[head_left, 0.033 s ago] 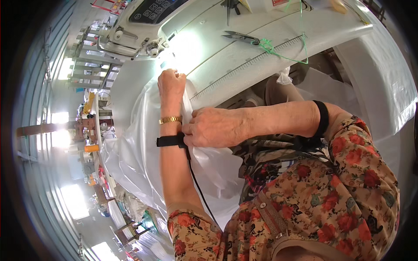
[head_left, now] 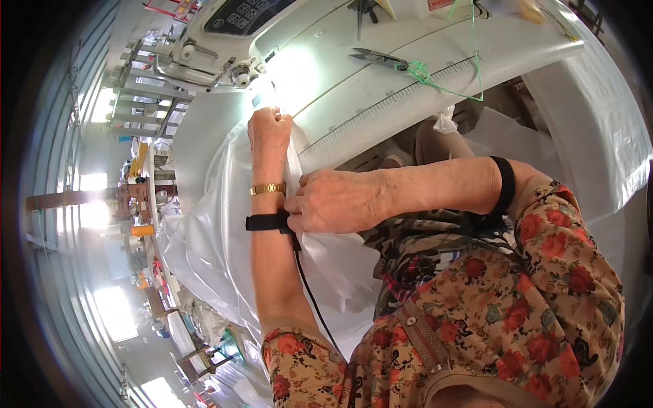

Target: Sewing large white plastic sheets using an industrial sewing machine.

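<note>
A sheet of thin, shiny white material point(head_left: 214, 197) hangs over the edge of the sewing table and spreads across my lap. Just in front of the sewing machine head point(head_left: 231, 58), my left hand point(head_left: 270, 136) is closed on the sheet's edge, its fingers pinched together near the bright lamp light. The glare washes out the needle area. My right hand point(head_left: 340, 200) lies across beside my left wrist, fingers bent inward and closed on a fold of the same sheet; its fingertips are partly hidden.
Black-bladed thread snips point(head_left: 379, 58) with green thread point(head_left: 425, 71) lie on the table, close to a printed ruler scale point(head_left: 388, 105). Farther back are a dark tool point(head_left: 364, 10) and more loose thread. A black cable point(head_left: 309, 292) runs down from the strap on my left forearm. Another white sheet point(head_left: 598, 129) drapes at the right.
</note>
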`<state>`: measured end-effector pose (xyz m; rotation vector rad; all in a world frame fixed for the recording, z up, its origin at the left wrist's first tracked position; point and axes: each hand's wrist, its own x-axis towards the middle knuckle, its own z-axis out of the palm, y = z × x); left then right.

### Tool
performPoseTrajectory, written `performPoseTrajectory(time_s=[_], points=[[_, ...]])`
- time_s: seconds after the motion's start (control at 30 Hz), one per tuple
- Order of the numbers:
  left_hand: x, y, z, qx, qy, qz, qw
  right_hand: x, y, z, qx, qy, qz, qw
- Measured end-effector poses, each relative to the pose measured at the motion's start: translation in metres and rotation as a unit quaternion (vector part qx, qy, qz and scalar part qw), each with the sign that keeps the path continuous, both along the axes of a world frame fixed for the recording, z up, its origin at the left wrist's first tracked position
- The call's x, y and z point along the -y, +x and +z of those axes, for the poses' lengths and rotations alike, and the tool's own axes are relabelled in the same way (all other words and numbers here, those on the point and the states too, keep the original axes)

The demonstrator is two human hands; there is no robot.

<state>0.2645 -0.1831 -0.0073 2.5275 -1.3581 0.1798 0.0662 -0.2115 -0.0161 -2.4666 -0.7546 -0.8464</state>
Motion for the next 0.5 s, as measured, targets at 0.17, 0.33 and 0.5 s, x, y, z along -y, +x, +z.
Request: performPoseTrajectory(time_s=[0.17, 0.33, 0.5], points=[[-0.02, 0.017, -0.013, -0.323, -0.205, 0.027, 0.924, 0.026, 0.021, -0.003, -0.027, 0.109, 0.049, 0.992], [-0.03, 0.019, -0.014, -0.555, -0.313, 0.029, 0.77, 0.087, 0.082, -0.006, -0.069, 0.057, -0.315, 0.945], [-0.025, 0.017, -0.013, -0.576, -0.341, 0.062, 0.74, 0.101, 0.116, -0.005, -0.144, 0.008, -0.368, 0.919]])
